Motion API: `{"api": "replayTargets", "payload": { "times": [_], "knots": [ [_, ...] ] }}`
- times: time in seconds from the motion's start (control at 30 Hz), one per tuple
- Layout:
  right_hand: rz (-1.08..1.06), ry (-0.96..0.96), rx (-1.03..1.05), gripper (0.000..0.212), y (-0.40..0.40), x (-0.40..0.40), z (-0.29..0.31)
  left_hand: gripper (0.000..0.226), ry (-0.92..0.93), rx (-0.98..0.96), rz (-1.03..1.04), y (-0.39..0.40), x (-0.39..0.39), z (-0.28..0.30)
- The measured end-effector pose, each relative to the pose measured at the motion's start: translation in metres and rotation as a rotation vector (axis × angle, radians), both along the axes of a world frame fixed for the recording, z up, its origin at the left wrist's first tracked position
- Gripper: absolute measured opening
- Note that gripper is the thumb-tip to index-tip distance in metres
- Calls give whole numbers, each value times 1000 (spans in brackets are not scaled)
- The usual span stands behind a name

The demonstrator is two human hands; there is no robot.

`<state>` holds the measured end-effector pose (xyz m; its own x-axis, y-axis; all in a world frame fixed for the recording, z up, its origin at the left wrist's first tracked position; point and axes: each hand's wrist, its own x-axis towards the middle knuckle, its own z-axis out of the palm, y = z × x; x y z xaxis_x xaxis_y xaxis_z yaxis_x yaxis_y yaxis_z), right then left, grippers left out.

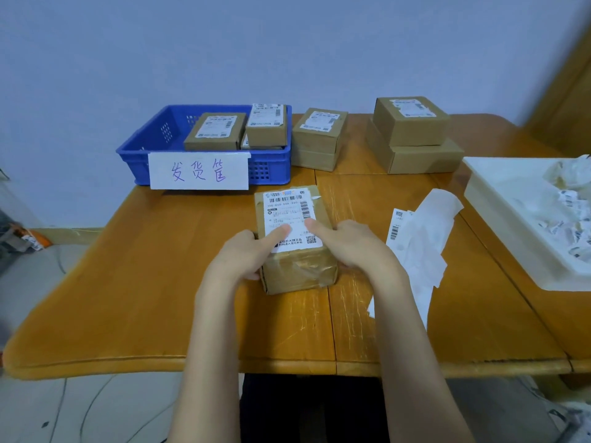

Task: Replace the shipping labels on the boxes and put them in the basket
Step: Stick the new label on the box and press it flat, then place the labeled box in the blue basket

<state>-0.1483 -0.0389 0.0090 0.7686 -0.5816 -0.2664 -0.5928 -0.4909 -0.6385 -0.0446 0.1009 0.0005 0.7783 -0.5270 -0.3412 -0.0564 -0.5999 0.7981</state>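
Nearest the camera, the left hand (248, 255) and right hand (348, 243) clasp a cardboard box (295, 239) standing on the wooden bench (153, 282). Each hand's grip curls round a side of the box, while both thumbs press flat on the white shipping label (289, 215) stuck to its top. Beyond the box, to its left, a blue basket (271, 169) with a handwritten sign (198, 171) holds labelled boxes. Further labelled boxes are stacked behind the box, right of the basket. Just right of the box lie loose label backing sheets (422, 238), and beyond those a white tray (511, 212) of crumpled paper.
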Motion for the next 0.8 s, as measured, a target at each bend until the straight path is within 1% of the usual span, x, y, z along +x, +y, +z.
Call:
{"api": "replayTargets", "payload": {
  "times": [0.07, 0.13, 0.2, 0.27, 0.3, 0.4, 0.47, 0.6, 0.63, 0.7, 0.8],
  "knots": [
    [25, -33, -7, 63, 4, 5, 4, 60, -18, -34, 58, 11, 5, 4],
    [61, -93, 7, 61, 12, 15, 11, 60, -71, -83, 139, 26, 14, 9],
    [109, -165, 33, 57, 21, 30, 17, 70, -125, -141, 234, 41, 25, 14],
    [136, -240, 71, 47, 32, 50, 23, 81, -201, -170, 341, 51, 39, 18],
    [135, -275, 93, 43, 37, 62, 26, 83, -239, -181, 393, 55, 47, 21],
    [115, -360, 108, 47, 50, 103, 34, 78, -304, -236, 517, 59, 75, 27],
    [112, -393, 59, 51, 51, 130, 43, 66, -325, -261, 552, 56, 93, 39],
    [71, -433, 26, 57, 35, 192, 63, 46, -373, -263, 583, 32, 149, 69],
    [65, -429, 2, 58, 29, 208, 68, 46, -387, -254, 579, 24, 166, 76],
    [35, -401, -37, 59, 14, 240, 76, 54, -399, -246, 553, 7, 197, 87],
    [-20, -408, -13, 60, -7, 276, 83, 63, -394, -247, 520, -15, 238, 91]
  ]
}}
